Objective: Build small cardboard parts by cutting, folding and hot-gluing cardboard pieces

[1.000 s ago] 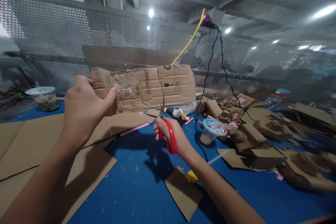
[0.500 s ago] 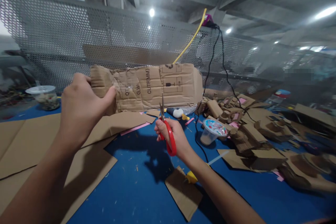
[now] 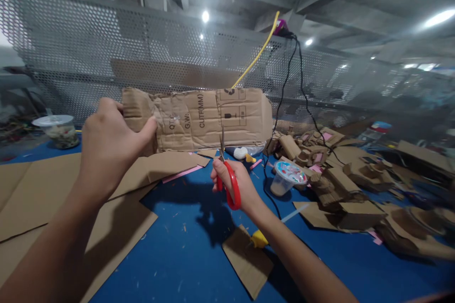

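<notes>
My left hand [image 3: 113,144] grips the left end of a creased piece of cardboard [image 3: 209,120], thumb on its near face, and holds it up above the table. Printed words and box symbols show on that face. In my right hand [image 3: 236,182] is a pair of scissors [image 3: 233,189] with red handles, blades pointing up. The blades overlap the lower edge of the cardboard in view; whether they touch it I cannot tell. Beneath my right forearm a yellow glue gun [image 3: 259,239] lies partly hidden, its nozzle over a small cardboard piece [image 3: 247,262].
Large flat cardboard sheets [image 3: 42,184] cover the left of the blue table [image 3: 177,251]. A lidded plastic cup [image 3: 284,182] and a pile of cut cardboard parts [image 3: 334,184] occupy the right. Black cables [image 3: 288,80] hang from the perforated metal screen [image 3: 88,42]. A lidded tub [image 3: 60,132] stands far left.
The scissors have turned slightly, and their blades now look closer together and shifted a little right. The cardboard and my left hand stay nearly where they were.
</notes>
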`<state>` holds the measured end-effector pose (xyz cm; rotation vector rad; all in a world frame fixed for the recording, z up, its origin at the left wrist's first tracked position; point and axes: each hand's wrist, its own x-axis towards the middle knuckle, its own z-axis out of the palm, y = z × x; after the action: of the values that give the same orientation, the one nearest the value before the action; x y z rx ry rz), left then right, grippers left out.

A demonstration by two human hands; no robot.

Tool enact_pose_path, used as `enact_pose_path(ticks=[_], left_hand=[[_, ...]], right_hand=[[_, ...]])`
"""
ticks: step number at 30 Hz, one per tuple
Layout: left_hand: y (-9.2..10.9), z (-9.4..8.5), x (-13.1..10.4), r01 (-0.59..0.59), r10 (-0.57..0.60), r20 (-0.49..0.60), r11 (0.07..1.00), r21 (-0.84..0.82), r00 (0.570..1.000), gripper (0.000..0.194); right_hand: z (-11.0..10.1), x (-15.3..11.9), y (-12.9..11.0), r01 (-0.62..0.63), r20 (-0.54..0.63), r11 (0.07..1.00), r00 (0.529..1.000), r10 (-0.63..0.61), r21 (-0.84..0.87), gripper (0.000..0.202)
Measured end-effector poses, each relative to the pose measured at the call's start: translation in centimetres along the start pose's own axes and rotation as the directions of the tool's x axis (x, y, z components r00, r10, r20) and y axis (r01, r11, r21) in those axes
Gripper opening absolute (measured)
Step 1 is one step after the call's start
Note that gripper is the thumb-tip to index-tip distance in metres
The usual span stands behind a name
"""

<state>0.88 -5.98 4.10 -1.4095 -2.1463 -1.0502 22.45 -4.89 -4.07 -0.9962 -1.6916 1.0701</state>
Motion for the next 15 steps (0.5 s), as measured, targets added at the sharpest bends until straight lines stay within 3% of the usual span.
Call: enact_pose_path(ticks=[15], left_hand=[[0.1, 0.0, -0.2, -0.004, 0.004, -0.002, 1.000, 0.028, 1.000, 0.060]], right_hand=[[1.1, -0.1, 0.6, -0.010, -0.178, 1.000, 0.984, 0.010, 0.002, 0.056]])
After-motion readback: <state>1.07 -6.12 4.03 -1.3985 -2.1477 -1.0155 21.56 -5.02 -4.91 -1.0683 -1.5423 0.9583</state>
